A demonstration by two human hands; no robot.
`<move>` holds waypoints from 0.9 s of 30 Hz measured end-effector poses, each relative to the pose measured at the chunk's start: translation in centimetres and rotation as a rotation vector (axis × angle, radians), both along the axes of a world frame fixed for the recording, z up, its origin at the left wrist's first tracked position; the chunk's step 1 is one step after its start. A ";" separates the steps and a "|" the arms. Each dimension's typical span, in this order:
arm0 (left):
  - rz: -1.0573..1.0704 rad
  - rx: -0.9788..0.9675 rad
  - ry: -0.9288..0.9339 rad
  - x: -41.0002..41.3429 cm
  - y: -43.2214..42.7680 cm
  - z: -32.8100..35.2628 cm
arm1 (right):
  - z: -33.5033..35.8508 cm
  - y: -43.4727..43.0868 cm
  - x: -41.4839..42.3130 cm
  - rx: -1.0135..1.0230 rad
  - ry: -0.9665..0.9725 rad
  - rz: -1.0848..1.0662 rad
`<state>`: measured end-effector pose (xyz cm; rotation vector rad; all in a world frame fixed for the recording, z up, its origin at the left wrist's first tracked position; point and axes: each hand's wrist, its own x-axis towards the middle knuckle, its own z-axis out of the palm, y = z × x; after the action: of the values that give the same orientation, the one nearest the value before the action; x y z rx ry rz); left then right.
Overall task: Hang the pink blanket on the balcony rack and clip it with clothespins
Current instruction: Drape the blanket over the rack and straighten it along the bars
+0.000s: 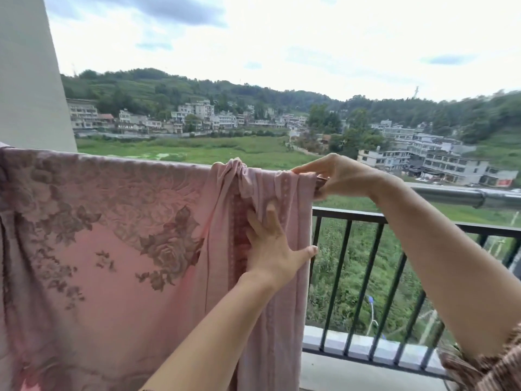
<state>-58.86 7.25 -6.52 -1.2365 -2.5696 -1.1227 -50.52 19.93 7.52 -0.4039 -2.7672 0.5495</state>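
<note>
Most of the pink blanket (112, 235) hangs flat over the rack pole (451, 194), starting beside the pale wall column (28, 80) at the left, with its rose pattern facing the balcony. Its right edge is bunched into folds. The left hand (270, 249) lies flat against those folds below the pole, fingers straight and spread wide. Higher up, the right hand (338, 176) pinches the blanket's top right corner on the pole between thumb and fingertips. Something small and dark shows there, too blurred to name. Beyond stands the black railing (366, 263). A red sign (500, 182) on a far building is too small to read.
</note>
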 end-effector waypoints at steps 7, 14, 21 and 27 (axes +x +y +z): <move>0.141 0.265 0.148 0.5 0.6 5.0 | 0.8 3.8 1.0 -0.058 0.255 0.131; 0.232 0.464 0.113 4.2 0.2 13.3 | 1.9 7.1 3.8 -0.252 0.235 0.357; 0.201 0.447 -0.114 8.1 1.8 14.8 | 3.1 10.6 7.7 -0.412 0.215 0.378; 0.488 0.268 0.472 11.3 5.4 9.0 | 2.4 11.2 8.9 -0.301 0.190 0.220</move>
<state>-47.59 12.61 2.52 -0.6572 -2.1098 -0.8967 -41.59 31.18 9.87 -0.1010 -2.5639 1.0085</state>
